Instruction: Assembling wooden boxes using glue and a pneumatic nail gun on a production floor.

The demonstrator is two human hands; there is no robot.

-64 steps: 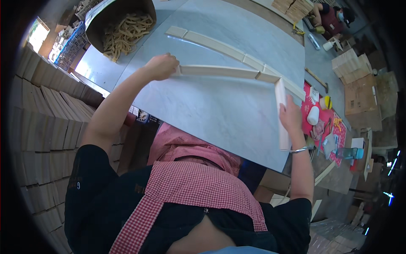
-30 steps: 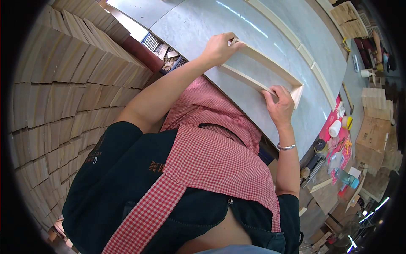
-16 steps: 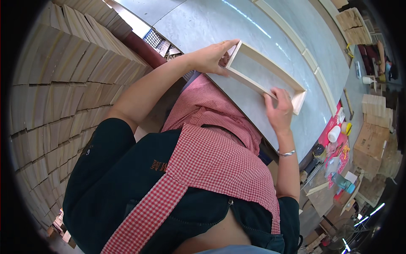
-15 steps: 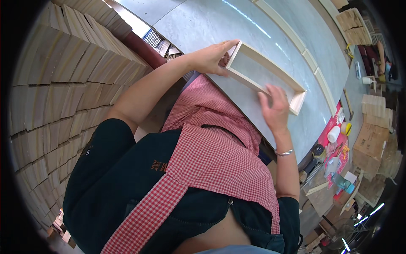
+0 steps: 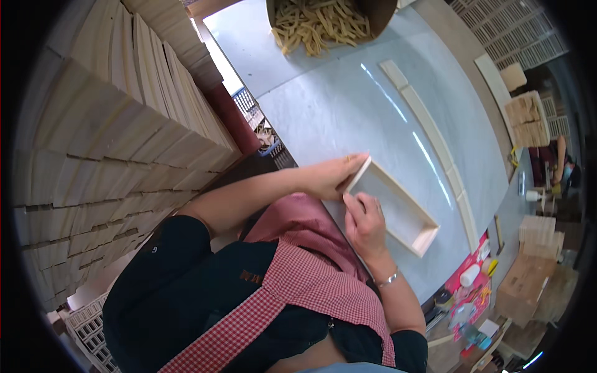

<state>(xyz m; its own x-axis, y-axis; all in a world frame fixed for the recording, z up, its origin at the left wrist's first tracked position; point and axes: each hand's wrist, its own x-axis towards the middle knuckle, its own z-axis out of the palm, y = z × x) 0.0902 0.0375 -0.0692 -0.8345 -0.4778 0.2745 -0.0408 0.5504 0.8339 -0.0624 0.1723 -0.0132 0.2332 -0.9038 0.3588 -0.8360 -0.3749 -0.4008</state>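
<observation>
A narrow rectangular frame of pale wood (image 5: 426, 241) lies at a slant on the grey-blue tabletop (image 5: 311, 127), near the edge closest to me. My left hand (image 5: 336, 178) is closed around its left end, with the thumb side at the upper corner; some of its fingers are hidden behind the end piece. At the near left corner, my right hand (image 5: 367, 229) has its fingers bent and pressed on the near side piece. That hand covers part of the near side. Through the frame the tabletop shows.
Beyond the frame runs a curved-looking row of pale wooden strips (image 5: 429, 127). A box (image 5: 384, 13) of yellowish strips lies at the far edge. Tall stacks of wooden pieces (image 5: 93, 161) stand at left. A white spool (image 5: 470, 275) and a bottle (image 5: 476, 337) sit at right.
My right hand has gone from the right part of the near side to the left corner, its fingers now closed. The view has shifted, bringing the box of strips in.
</observation>
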